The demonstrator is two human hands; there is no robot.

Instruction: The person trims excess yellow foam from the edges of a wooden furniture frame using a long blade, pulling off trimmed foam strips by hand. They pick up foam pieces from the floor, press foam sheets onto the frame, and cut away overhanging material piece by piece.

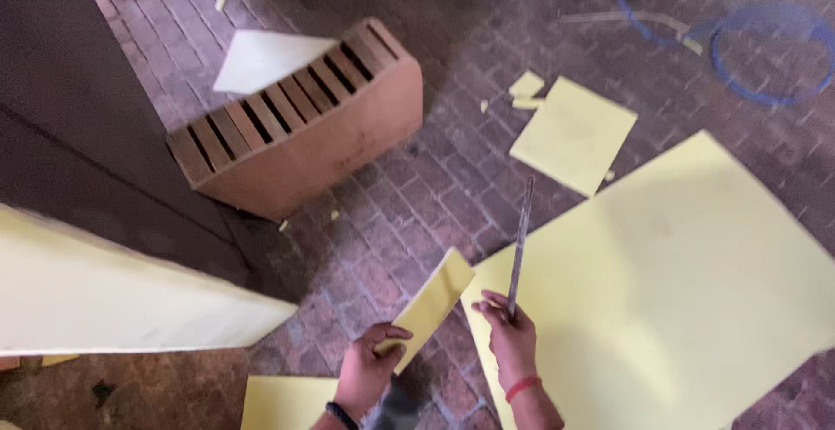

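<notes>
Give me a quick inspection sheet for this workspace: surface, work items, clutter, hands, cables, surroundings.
Surface: brick floor, dusty.
Work items: yellow foam strip in the left hand; thin long blade upright in the right hand; large yellow foam sheet beside them.
Clutter: square foam offcut, small scraps, white sheet.
Hands: both closed on their items; dark band left wrist, red band right.
Cables: blue hose loop.
Surroundings: slatted wooden crate, thick foam slab.

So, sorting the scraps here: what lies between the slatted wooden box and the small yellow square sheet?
In the head view, only bare brick floor separates the slatted wooden box from the small yellow square sheet, save one tiny yellow crumb.
</notes>
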